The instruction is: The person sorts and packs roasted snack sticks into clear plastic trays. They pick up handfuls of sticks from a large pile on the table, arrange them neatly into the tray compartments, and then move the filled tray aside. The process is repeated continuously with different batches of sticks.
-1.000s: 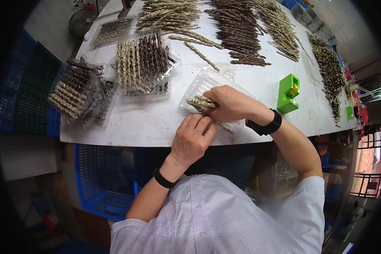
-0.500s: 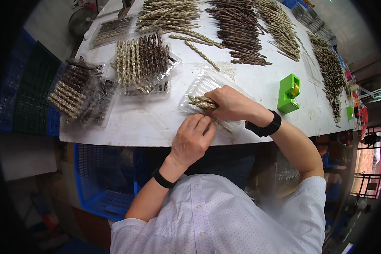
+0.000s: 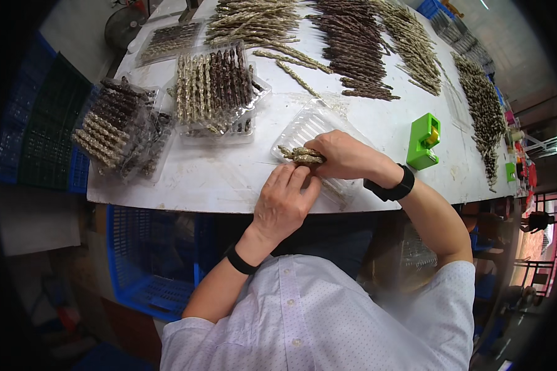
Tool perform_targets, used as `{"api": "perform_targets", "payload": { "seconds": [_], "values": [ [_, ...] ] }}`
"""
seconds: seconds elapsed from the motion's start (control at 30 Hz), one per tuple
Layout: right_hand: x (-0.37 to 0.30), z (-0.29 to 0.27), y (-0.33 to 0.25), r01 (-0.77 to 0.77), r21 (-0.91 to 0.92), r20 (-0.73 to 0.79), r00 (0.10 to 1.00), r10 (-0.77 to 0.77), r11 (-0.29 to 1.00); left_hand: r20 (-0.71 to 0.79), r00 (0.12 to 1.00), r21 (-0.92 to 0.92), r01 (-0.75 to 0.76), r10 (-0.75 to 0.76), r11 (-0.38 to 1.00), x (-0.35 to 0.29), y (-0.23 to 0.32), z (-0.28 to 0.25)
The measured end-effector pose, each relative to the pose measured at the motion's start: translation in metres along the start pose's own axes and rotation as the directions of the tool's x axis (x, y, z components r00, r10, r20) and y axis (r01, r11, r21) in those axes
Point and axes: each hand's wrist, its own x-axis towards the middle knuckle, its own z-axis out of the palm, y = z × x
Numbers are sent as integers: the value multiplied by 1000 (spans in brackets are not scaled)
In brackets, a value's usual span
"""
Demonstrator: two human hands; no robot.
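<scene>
My right hand (image 3: 342, 154) is closed round a small bundle of pale, greenish-gold twisted sticks (image 3: 303, 154), whose ends stick out to the left past my fingers. The bundle is above a clear plastic tray (image 3: 303, 127) with ribbed grooves, near the table's front edge. Close below the bundle, my left hand (image 3: 284, 196) has its fingers curled and pressed together by the tray's near side. What those fingertips grip, if anything, is hidden. Under my right hand, more pale sticks show in the near part of the tray.
Filled clear trays of gold and dark sticks (image 3: 210, 83) are stacked at left, beside more tilted packs (image 3: 114, 127). Piles of pale (image 3: 254, 21), dark (image 3: 356, 49) and olive sticks (image 3: 479, 111) lie across the back. A green tape dispenser (image 3: 423, 142) stands right; a blue crate (image 3: 148, 260) sits below the table.
The stick ends beyond my right hand look more fanned out now. Both hands stay near the tray with only slight movement, and the whole view has shifted a little.
</scene>
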Motion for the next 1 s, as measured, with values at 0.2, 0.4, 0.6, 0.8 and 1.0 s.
{"api": "perform_targets", "payload": {
  "seconds": [0.2, 0.4, 0.6, 0.8, 1.0],
  "values": [
    [-5, -2, 9, 10, 8, -48, 999, -10, 1000, 46, 999, -10, 25, -24, 1000, 3, 1, 0],
    [-15, -49, 1, -7, -12, -247, 969, 4, 1000, 58, 998, -42, 26, -23, 999, 5, 0, 3],
    [-33, -75, -36, -84, 307, -210, 966, 153, 948, 82, 996, -45, 27, -23, 999, 3, -4, 4],
    [-40, -73, -25, -183, 295, 47, 983, 178, 938, 96, 995, -13, 30, -28, 999, 7, -1, 1],
    [-30, -65, -26, -302, 169, 186, 945, 270, 938, 112, 993, -50, 52, -46, 997, 5, -1, 1]
  ]
}}
